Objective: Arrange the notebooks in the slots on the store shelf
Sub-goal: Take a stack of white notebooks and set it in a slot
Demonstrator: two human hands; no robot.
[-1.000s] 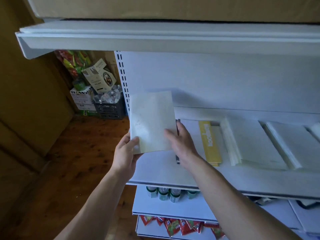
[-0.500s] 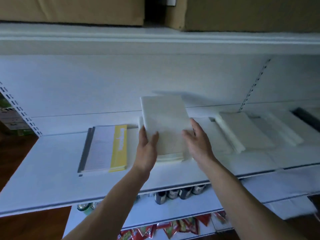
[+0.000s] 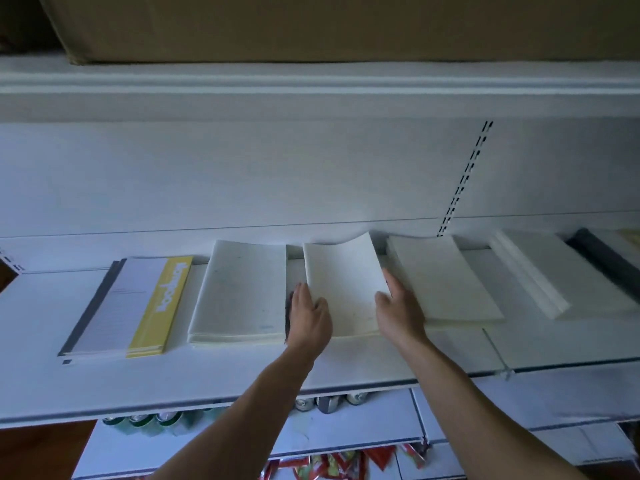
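Head view. Down on the white shelf point(image 3: 207, 379), far end curling upward: 1 white notebook point(image 3: 343, 289), squarely between the 2 hands. Left hand point(image 3: 308, 317) against its left edge, fingers straight, thumb resting on the cover, nothing gripped. Right hand point(image 3: 398, 313) against its right edge, fingers likewise extended, thumb on the cover. Just left of the left hand, a white notebook pile point(image 3: 239, 292); beyond that, a yellow-spined notebook point(image 3: 169, 303). Just right of the right hand, another white pile point(image 3: 446, 282). Below the forearms, cans point(image 3: 166, 419).
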